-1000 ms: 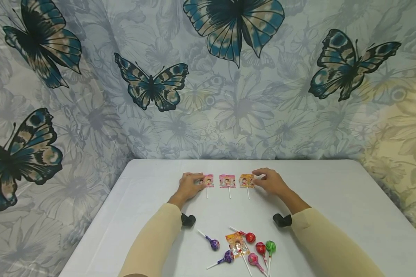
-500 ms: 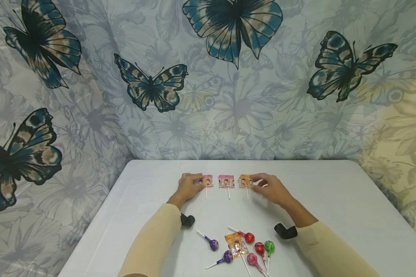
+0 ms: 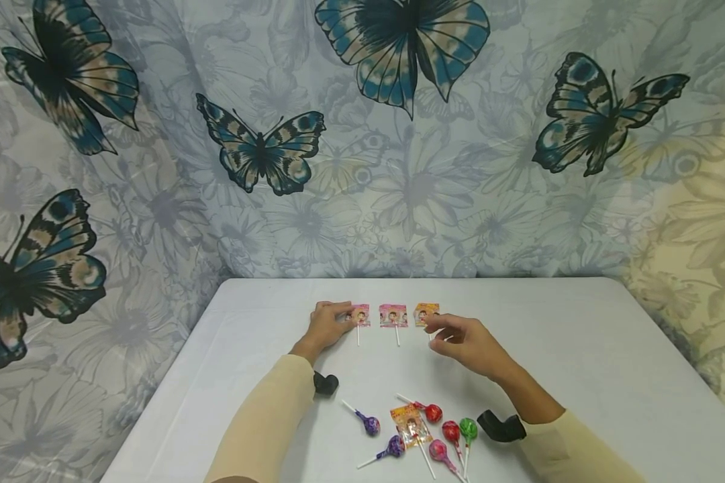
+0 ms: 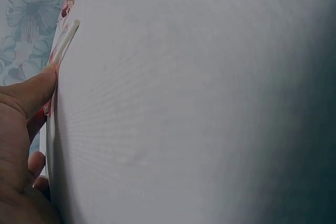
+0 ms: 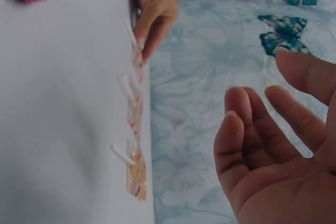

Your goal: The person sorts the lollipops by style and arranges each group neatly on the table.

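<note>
Three lollipops in flat square wrappers lie in a row toward the table's far side: a left pink one (image 3: 360, 315), a middle pink one (image 3: 393, 316) and an orange one (image 3: 427, 312). My left hand (image 3: 329, 324) pinches the left pink wrapper's edge between thumb (image 4: 39, 90) and forefinger; its white stick points toward me. My right hand (image 3: 468, 342) is lifted off the table with loosely bent fingers and nothing in them. In the head view it partly overlaps the orange lollipop's stick; the right wrist view shows the hand apart from the row.
Nearer me lie several round lollipops: purple (image 3: 371, 425), red (image 3: 433, 412), green (image 3: 468, 429) and pink (image 3: 438, 450), with another orange-wrapped flat lollipop (image 3: 412, 428) among them. The white table (image 3: 266, 302) ends at a butterfly-print cloth backdrop (image 3: 374, 228).
My right hand has let go of the orange lollipop and drawn back toward me, lifting off it. My left hand keeps its place on the left pink lollipop.
</note>
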A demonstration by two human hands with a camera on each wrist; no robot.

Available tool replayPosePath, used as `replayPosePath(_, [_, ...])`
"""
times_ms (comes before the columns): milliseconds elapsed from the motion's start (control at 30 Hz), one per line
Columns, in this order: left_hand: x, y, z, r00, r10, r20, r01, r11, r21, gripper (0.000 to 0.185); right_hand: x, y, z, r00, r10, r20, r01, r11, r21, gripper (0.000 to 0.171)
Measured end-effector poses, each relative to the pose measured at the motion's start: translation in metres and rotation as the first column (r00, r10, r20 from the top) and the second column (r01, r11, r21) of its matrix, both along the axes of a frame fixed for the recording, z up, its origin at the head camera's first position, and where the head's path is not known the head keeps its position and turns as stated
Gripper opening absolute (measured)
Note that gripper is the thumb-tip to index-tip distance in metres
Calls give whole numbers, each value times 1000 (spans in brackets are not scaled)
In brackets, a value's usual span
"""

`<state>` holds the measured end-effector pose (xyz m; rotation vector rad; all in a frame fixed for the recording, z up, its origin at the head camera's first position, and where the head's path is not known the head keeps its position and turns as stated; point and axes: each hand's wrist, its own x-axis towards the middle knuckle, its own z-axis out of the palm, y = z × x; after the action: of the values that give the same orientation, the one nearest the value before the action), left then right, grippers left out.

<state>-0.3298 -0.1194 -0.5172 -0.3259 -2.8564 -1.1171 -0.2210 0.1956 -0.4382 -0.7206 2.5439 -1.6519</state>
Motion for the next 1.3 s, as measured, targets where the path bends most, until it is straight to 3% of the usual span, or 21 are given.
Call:
replayPosePath(333, [-2,-1,4,1000,3,-15,-3,1000,-13,38,17,-6,-4,976,212,47,-203,969,-139,38])
replayPosePath(733, [0,0,3,1000,7,-8,-7,1000,-16,38,27,-20,-22,895,445,24,-431,878,-210,40])
replayPosePath(1000, [0,1,5,1000,4,-8,-4,1000,-24,38,31,-24,-32,871,481,101,-470,875,-118,42])
replayPosePath(1300, [2,2,1,1000,-11,-15,11,1000,-19,38,38,-27,-38,884,461,79,-461,887,-11,41])
